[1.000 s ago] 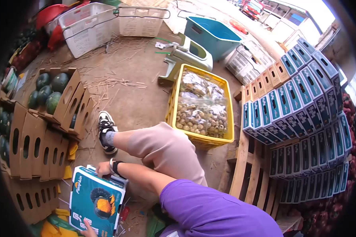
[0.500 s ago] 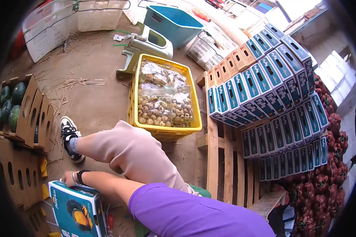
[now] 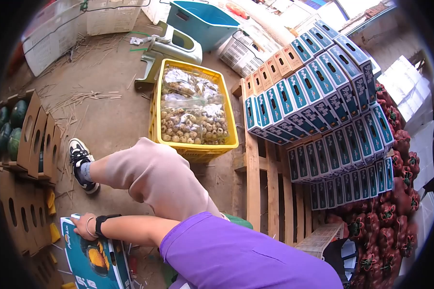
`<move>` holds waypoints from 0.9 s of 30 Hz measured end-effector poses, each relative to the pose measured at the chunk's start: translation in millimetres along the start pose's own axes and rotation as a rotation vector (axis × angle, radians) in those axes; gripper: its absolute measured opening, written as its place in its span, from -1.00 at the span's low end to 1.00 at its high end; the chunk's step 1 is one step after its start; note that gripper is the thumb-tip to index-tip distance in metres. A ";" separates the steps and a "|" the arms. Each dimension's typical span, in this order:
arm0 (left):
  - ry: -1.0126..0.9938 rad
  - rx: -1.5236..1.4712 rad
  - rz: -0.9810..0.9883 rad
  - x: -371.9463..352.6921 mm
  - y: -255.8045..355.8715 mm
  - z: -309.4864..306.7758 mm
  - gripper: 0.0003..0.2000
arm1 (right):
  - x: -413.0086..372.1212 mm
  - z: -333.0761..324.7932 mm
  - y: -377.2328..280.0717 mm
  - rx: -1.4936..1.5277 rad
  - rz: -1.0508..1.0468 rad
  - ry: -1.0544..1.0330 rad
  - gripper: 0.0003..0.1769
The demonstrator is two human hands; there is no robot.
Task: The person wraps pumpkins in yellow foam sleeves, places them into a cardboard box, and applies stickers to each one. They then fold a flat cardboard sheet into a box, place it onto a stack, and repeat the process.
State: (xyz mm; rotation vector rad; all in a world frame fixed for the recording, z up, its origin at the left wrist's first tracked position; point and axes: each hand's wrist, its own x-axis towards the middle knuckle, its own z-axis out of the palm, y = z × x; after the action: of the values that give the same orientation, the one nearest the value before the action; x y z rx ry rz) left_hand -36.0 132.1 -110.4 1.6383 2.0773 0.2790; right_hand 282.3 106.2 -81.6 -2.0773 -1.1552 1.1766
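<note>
At eight o'clock, the right hand [image 3: 85, 227] lies slightly curled on the pumpkin box's [image 3: 89, 257] edge; whether it grips, I cannot tell, nor the left hand's state. Nine o'clock: an open carton [image 3: 30, 126] holds dark-green melons [image 3: 15, 129]. Eleven: a yellow crate [image 3: 231, 111] holds bagged, speckled round items [image 3: 190, 125].

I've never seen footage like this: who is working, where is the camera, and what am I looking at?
There is no robot: these are a person's bare arms, filmed by one camera on their head, looking forward and down. Now their right hand is on the top end of a teal pumpkin box; the left is out of view. On the ground stand a yellow crate of bagged round produce, brown cartons and a wooden pallet bearing stacked boxes.
</note>
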 end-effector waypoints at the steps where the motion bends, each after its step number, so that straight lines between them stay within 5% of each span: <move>1: -0.004 -0.017 0.003 4.7 -2.0 0.7 -0.23 | -6.2 -1.7 -2.4 -0.011 -0.012 0.030 -0.42; 4: -0.021 -0.086 -0.009 23.5 -25.6 13.5 -0.23 | -15.4 9.1 -1.9 -0.074 0.046 0.099 -0.40; 7: 0.025 -0.218 0.161 33.0 -53.7 23.6 -0.28 | -30.4 -14.8 23.6 0.276 0.301 -0.260 -0.17; 9: -0.020 -0.155 0.058 21.6 -30.5 10.2 -0.37 | -44.4 -15.4 32.4 0.460 0.518 -0.372 -0.11; 15: -0.031 -0.373 -0.001 30.1 -47.7 27.8 -0.42 | -56.3 6.6 50.2 0.765 0.358 -0.158 -0.33; 27: -0.033 -0.363 0.021 28.2 -45.2 28.3 -0.47 | -53.4 6.8 62.0 0.918 0.306 -0.275 -0.48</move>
State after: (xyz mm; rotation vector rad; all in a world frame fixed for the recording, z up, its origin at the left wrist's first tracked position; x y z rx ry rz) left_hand -66.0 143.5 -161.5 1.4336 1.8548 0.5943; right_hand 288.8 28.2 -106.5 -1.4095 -0.2533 1.7455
